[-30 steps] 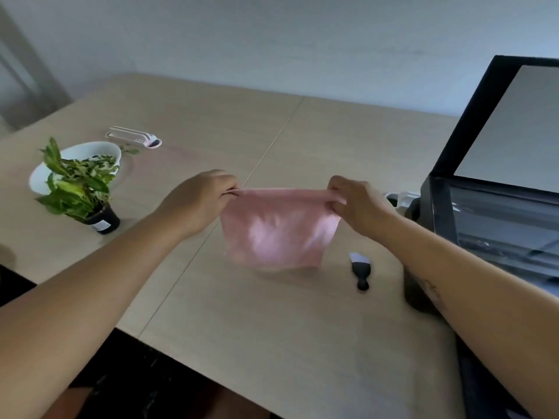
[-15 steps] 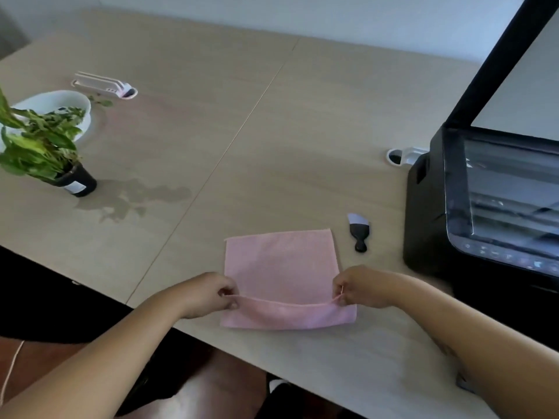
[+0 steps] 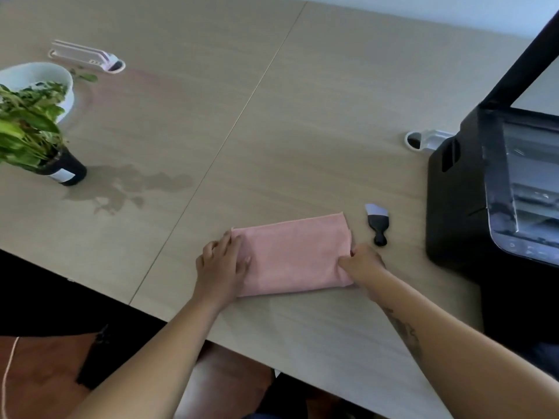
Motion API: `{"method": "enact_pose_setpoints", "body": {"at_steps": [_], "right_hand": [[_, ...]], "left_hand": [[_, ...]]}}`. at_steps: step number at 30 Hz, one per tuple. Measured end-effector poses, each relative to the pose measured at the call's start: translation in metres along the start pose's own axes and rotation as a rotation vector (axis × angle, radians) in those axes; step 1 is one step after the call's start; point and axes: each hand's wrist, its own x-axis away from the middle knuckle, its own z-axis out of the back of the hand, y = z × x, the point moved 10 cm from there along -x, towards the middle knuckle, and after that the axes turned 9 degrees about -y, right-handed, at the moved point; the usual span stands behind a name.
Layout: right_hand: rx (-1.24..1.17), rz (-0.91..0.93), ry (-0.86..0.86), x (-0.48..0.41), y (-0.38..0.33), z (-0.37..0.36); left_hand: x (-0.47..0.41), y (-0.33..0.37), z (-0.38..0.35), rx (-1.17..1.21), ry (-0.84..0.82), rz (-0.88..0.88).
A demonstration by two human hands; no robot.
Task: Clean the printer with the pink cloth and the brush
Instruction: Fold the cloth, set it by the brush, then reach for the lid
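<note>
We see a plain pale pink cloth [image 3: 295, 255] on a light beige wood-grain table [image 3: 317, 122], near its front edge. Just beside it lies a brush [image 3: 377, 223] with a black handle and greyish-white bristles. At the right edge stands a black printer [image 3: 459, 207] with a grey glossy top. Toward the left edge, green leaves rise from a black pot [image 3: 65, 170] bearing a white label, beside a white bowl [image 3: 39, 75]. A darker, wet-looking patch [image 3: 130, 186] marks the table by the pot.
</note>
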Motion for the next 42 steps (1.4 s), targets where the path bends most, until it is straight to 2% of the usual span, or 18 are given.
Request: {"method": "enact_pose_setpoints", "body": {"at_steps": [2, 4, 6, 8, 10, 12, 13, 15, 17, 21, 26, 34, 40, 42], "right_hand": [[-0.068, 0.098, 0.044, 0.015, -0.026, -0.002], [-0.155, 0.297, 0.078, 0.040, -0.069, -0.009], [-0.127, 0.550, -0.045, 0.072, -0.120, -0.033], [0.010, 0.696, -0.263, 0.092, -0.144, -0.073], [-0.004, 0.646, -0.307, 0.084, -0.137, -0.084], [0.009, 0.577, -0.163, 0.058, -0.115, -0.073], [0.152, 0.560, -0.102, 0.047, -0.106, -0.071], [0.521, 0.501, -0.115, 0.030, -0.084, -0.085], [0.677, 0.442, -0.144, 0.028, -0.064, -0.092], [0.664, 0.420, -0.012, 0.040, -0.052, -0.080], [0.583, 0.279, 0.036, 0.037, -0.019, -0.050], [0.545, 0.278, 0.041, 0.035, 0.006, -0.016], [0.403, 0.278, 0.190, 0.040, 0.032, 0.019], [0.355, 0.308, 0.328, 0.049, 0.039, 0.036]], "left_hand": [[-0.001, -0.015, 0.000, 0.079, 0.021, -0.017], [-0.001, -0.032, 0.009, 0.152, 0.079, -0.012], [-0.002, -0.039, 0.026, 0.214, 0.153, -0.039], [-0.003, -0.046, 0.039, 0.339, 0.188, -0.042], [-0.001, -0.044, 0.045, 0.408, 0.172, -0.059], [0.004, -0.022, 0.036, 0.310, 0.086, -0.175], [0.008, -0.008, 0.024, 0.193, 0.010, -0.241], [0.012, 0.009, -0.009, -0.092, -0.140, -0.294], [0.008, 0.013, -0.027, -0.250, -0.155, -0.285], [-0.012, 0.030, -0.026, -0.289, -0.106, -0.349], [-0.032, 0.075, -0.028, -0.365, -0.087, -0.539], [-0.063, 0.128, -0.034, -0.445, -0.080, -0.645], [-0.068, 0.153, -0.027, -0.457, -0.064, -0.705], [-0.061, 0.162, -0.022, -0.440, -0.018, -0.744]]}}
